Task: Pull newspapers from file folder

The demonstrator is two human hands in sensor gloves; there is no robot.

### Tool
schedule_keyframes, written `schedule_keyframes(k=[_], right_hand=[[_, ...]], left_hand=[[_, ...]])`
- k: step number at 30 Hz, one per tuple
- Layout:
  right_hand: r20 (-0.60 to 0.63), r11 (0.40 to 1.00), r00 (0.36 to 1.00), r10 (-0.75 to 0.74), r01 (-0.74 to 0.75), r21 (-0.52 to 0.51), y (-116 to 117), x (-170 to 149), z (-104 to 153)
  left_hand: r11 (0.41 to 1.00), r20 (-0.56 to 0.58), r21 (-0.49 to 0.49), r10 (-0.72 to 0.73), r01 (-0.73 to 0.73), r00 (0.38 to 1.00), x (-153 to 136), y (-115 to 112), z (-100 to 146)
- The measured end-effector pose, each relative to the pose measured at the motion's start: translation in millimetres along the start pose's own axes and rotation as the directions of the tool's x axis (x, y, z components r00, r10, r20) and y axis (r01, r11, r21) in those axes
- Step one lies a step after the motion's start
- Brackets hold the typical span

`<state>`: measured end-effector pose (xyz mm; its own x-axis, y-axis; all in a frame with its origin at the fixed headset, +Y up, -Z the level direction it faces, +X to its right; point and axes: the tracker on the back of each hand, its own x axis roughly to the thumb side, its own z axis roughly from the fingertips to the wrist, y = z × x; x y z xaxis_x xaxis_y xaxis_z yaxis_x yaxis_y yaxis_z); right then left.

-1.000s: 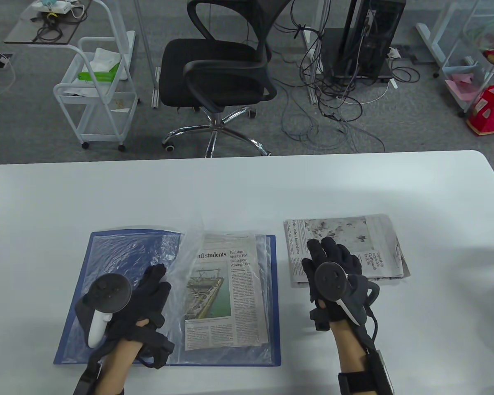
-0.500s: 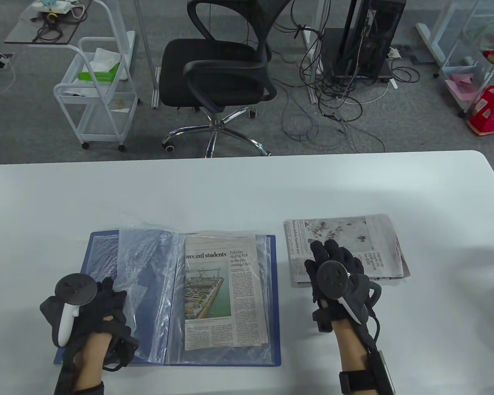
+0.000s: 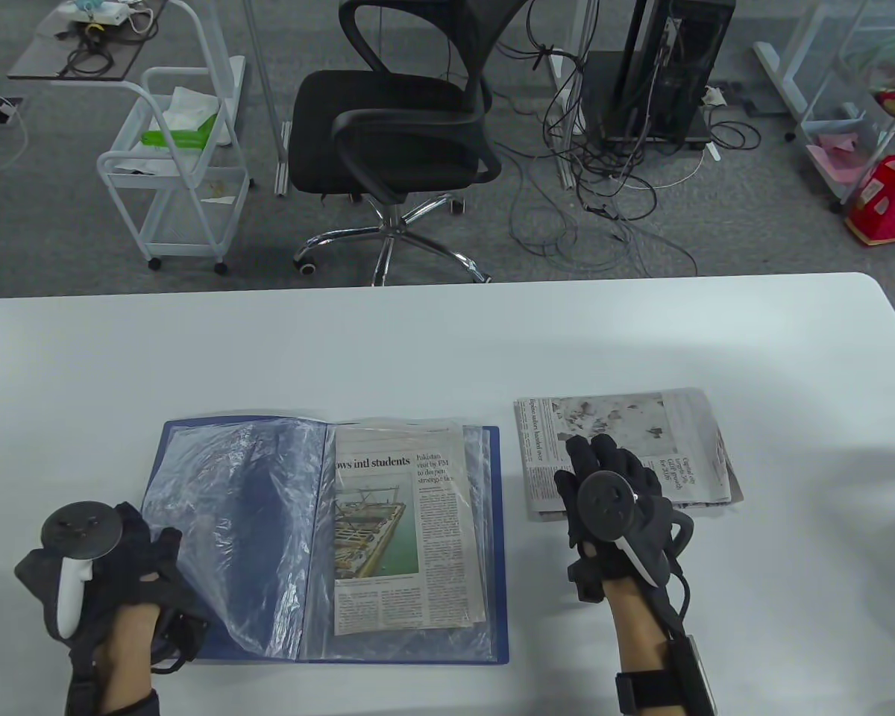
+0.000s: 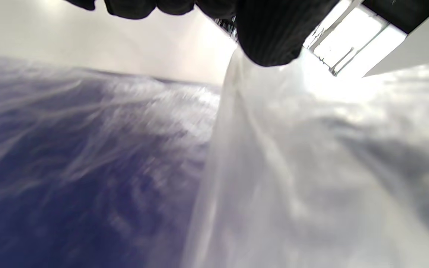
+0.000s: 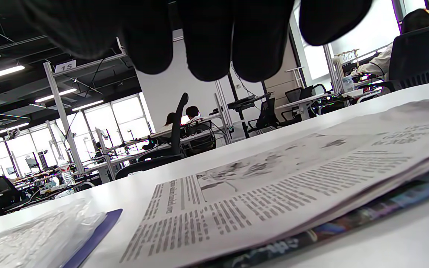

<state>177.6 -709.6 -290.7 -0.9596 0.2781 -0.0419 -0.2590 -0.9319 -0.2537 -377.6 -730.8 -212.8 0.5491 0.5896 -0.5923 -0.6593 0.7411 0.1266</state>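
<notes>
A blue file folder [image 3: 496, 537] lies open at the table's front left. A folded newspaper [image 3: 399, 529] lies in a clear sleeve on its right page. My left hand [image 3: 156, 548] is at the folder's lower left edge and pinches a turned clear plastic sleeve [image 3: 246, 522], which lies over the left page. In the left wrist view the fingertips [image 4: 266, 37] grip that sleeve [image 4: 292, 167] above the blue cover [image 4: 69, 167]. My right hand [image 3: 604, 462] is over the near left part of a separate newspaper stack [image 3: 641, 429], fingers spread; in the right wrist view they [image 5: 207, 41] hang above the paper [image 5: 274, 178].
The white table [image 3: 447, 343] extends behind and to the right of the folder and the stack. A black office chair [image 3: 395, 134], a white cart [image 3: 171, 171] and cables on the floor stand beyond the far edge. The folder's corner [image 5: 95, 230] shows beside the stack.
My left hand has moved left with the clear sleeve, turning it over from the middle onto the left page and uncovering the newspaper's headline. My right hand has hardly moved.
</notes>
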Motion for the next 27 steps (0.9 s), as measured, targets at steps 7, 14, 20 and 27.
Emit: schedule_keyframes(k=[7,14,20,27], right_hand=[[0.000,1.000,1.000,-0.001,0.001,0.001,0,-1,0],[0.003,1.000,1.000,0.006,-0.006,-0.001,1,-1,0],[0.009,1.000,1.000,0.013,-0.013,0.003,2,0,0],[0.014,1.000,1.000,0.010,-0.010,0.001,3,0,0]], left_hand=[[0.992,0.311,0.124,-0.019,-0.021,0.950,35,24,26],[0.990,0.595,0.046,-0.135,0.134,0.792,81,0,60],[0.916,0.662,0.152,-0.374,0.372,0.649,113,-32,92],[0.803,0.398,0.157,-0.584,0.575,0.707,111,-32,80]])
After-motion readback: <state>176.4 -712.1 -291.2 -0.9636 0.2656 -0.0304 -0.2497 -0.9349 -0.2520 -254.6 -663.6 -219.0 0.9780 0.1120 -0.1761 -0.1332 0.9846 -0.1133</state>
